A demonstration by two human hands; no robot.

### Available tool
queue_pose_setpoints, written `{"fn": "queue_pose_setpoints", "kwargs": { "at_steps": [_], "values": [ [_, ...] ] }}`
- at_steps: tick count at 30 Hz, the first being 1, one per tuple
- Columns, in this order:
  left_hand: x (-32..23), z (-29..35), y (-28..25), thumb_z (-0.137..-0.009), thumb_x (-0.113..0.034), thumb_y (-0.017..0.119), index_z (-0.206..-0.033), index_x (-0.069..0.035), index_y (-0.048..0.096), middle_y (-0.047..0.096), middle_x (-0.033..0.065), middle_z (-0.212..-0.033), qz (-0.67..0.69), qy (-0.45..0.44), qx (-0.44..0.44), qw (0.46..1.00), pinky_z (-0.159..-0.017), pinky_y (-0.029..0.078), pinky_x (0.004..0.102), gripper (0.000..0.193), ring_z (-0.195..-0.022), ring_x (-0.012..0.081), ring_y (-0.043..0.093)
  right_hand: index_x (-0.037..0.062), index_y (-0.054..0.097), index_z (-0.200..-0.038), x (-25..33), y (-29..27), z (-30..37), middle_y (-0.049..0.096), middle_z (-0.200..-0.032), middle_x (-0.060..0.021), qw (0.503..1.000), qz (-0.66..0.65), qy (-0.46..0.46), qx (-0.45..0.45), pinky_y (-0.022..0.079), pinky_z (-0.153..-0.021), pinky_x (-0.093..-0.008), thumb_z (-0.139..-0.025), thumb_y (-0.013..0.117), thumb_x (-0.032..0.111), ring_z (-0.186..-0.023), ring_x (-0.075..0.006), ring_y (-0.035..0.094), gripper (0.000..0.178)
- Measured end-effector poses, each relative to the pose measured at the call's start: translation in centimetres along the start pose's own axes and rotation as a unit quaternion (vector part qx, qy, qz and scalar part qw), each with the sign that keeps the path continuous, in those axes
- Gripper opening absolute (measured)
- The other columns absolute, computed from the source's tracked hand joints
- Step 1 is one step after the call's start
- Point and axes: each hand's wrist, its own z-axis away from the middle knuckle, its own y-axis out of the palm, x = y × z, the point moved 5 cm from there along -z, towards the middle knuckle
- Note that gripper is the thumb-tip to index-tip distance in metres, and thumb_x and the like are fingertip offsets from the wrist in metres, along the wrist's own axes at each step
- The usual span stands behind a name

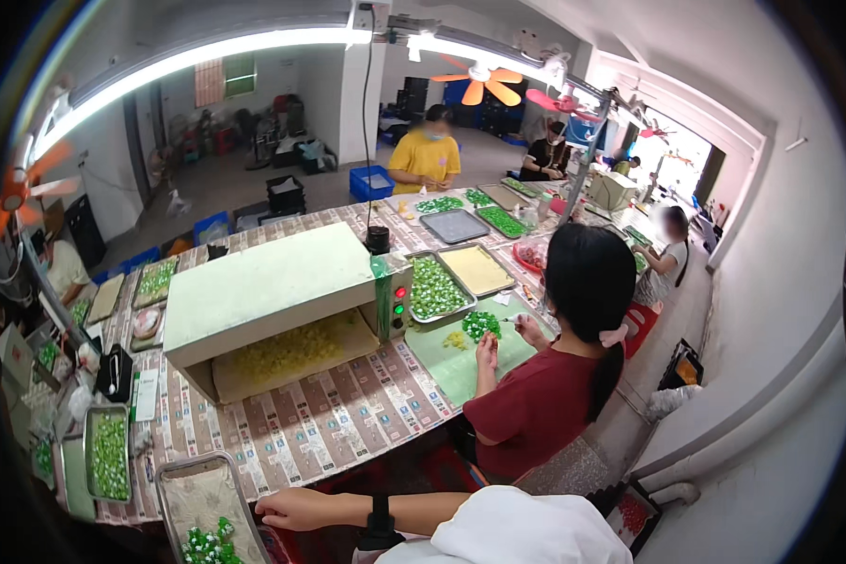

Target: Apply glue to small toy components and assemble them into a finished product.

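My right hand (299, 509) reaches in from the lower right, with a black band around the wrist and a white sleeve behind it. Its bent fingers meet the right rim of a metal tray (200, 481), which juts over the table's near edge. Pale cloth or paper lines this tray, and a small heap of green and white pieces (212, 543) lies at its near end. The picture's lower edge cuts off part of the tray. My left hand is out of view.
A co-worker in a dark red shirt (528, 404) sits to the right, working over green pieces (480, 325). A cream box with indicator lights (273, 282) covers yellow pieces on the patterned table (348, 414). Another green-filled tray (109, 454) lies left. Several other people work farther back.
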Motion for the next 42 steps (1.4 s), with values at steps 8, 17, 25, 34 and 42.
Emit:
{"fn": "queue_pose_setpoints", "kwargs": {
  "at_steps": [8,17,25,34,42],
  "values": [
    [-8.5,-3.3,8.5,-0.09,-0.017,0.048,-0.119,0.0,0.046,0.05,0.0142,-0.115,0.074,-0.1,0.128,0.984,-0.091,0.041,0.0366,0.033,-0.106,0.0237,0.048,0.0009,0.038,-0.121,2.2,-0.6,-0.7,0.061,-0.083,-0.021,0.994,-0.046,0.058,-0.08,0.045,-0.068,-0.0395,-0.088,0.052,0.024,-0.08,-0.0353,0.059,0.043],
    [-4.3,-7.5,-2.7,-0.087,-0.017,0.054,-0.113,-0.001,0.055,0.054,0.0138,-0.113,0.211,-0.231,0.081,0.946,-0.086,0.043,0.0332,0.03,-0.101,0.0229,0.05,-0.009,0.026,-0.121,3.0,6.1,-6.8,0.059,-0.076,-0.0238,0.985,-0.138,-0.019,-0.098,0.045,-0.062,-0.0386,-0.083,0.058,0.027,-0.072,-0.0345,0.059,0.062],
    [-11.4,-7.3,-14.8,-0.087,-0.016,0.054,-0.112,-0.001,0.056,0.054,0.0141,-0.113,0.1,-0.121,-0.033,0.987,-0.086,0.043,0.0329,0.03,-0.101,0.0227,0.05,-0.0192,0.019,-0.117,8.3,14.6,-13.9,0.054,-0.089,-0.032,0.979,-0.196,-0.055,0.027,0.045,-0.07,-0.0399,-0.073,0.063,0.017,-0.086,-0.0396,0.057,0.072],
    [-15.0,1.6,-27.4,-0.087,-0.015,0.054,-0.111,0.0,0.057,0.054,0.0145,-0.113,0.026,-0.025,-0.209,0.977,-0.085,0.043,0.0325,0.028,-0.1,0.0224,0.05,-0.0114,0.024,-0.106,13.0,25.7,-16.7,0.055,-0.075,-0.0296,0.965,-0.206,-0.108,0.117,0.044,-0.061,-0.0446,-0.071,0.057,0.011,-0.077,-0.0422,0.058,0.053],
    [-14.3,6.0,-32.1,-0.087,-0.014,0.054,-0.11,0.0,0.057,0.054,0.0149,-0.113,-0.014,0.024,-0.296,0.955,-0.085,0.043,0.0321,0.027,-0.1,0.0222,0.05,-0.0124,0.023,-0.108,15.0,30.1,-16.6,0.056,-0.08,-0.0297,0.957,-0.211,-0.097,0.176,0.046,-0.064,-0.0437,-0.072,0.057,0.012,-0.078,-0.0416,0.058,0.056]
  ]
}}
